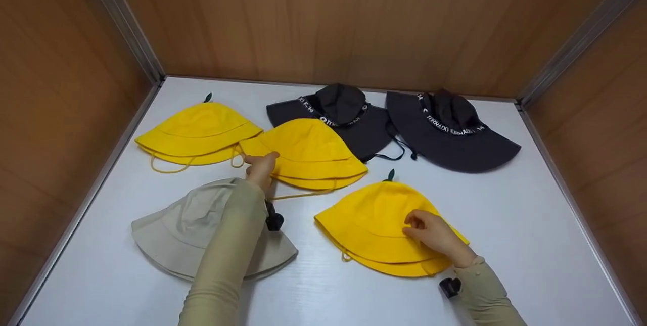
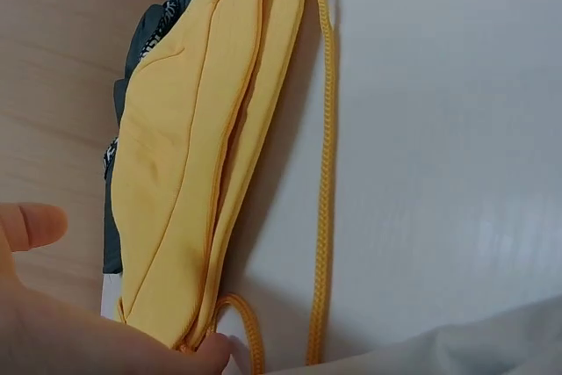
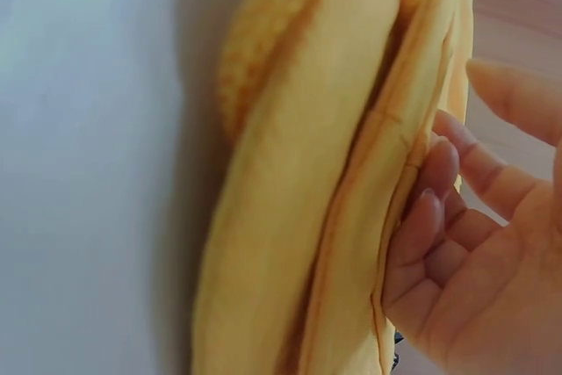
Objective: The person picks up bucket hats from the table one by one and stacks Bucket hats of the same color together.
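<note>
White tabletop (image 1: 536,245) holds a black hat (image 1: 376,120) partly behind a yellow hat (image 1: 311,146), left sleeve (image 1: 227,245) crossing a grey hat (image 1: 174,230), left hand (image 1: 261,168) spread, right hand (image 1: 435,235) loosely relaxed

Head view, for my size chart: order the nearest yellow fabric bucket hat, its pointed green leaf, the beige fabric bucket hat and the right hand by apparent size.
1. Nearest yellow hat and beige hat: too alike to rank; left sleeve partly covers the latter.
2. Right hand
3. Green leaf
</note>
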Available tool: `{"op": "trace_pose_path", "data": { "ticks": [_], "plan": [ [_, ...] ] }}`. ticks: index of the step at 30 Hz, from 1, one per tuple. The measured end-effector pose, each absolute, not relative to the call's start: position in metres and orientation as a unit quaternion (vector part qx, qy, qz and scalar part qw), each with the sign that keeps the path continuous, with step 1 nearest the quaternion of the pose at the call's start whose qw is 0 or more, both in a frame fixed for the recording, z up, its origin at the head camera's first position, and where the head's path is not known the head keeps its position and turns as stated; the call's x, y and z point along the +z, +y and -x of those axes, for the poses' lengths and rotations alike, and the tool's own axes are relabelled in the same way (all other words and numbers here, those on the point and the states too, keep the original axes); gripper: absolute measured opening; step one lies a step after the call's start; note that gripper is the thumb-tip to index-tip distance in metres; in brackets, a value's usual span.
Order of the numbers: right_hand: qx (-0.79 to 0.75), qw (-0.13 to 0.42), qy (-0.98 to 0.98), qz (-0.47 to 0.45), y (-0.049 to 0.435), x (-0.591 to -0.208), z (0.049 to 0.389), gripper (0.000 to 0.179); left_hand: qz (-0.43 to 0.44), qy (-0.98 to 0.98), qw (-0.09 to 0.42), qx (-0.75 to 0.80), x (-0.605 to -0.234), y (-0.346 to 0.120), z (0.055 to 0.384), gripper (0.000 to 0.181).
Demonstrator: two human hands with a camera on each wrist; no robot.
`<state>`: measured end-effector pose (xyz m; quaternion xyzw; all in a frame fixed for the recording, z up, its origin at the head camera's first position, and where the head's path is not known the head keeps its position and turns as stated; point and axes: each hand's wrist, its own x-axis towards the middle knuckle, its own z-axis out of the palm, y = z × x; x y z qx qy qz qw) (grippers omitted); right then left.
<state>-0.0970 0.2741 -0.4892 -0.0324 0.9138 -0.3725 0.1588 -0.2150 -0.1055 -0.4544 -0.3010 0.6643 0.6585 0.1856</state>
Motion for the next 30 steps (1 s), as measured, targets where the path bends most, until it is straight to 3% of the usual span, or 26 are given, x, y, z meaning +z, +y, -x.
{"op": "trace_pose_path", "data": {
  "ticks": [21,30],
  "plan": [
    [-0.387,0.149,0.910,0.004,0.275,-0.495,0.095,0.015,0.334,0.578,0.103,0.737,-0.459,-0.108,0.213,0.080],
    [-0.391,0.146,0.909,0.017,0.275,-0.496,0.095,0.015,0.336,0.537,0.076,0.770,-0.465,-0.112,0.224,0.049]
  ]
}}
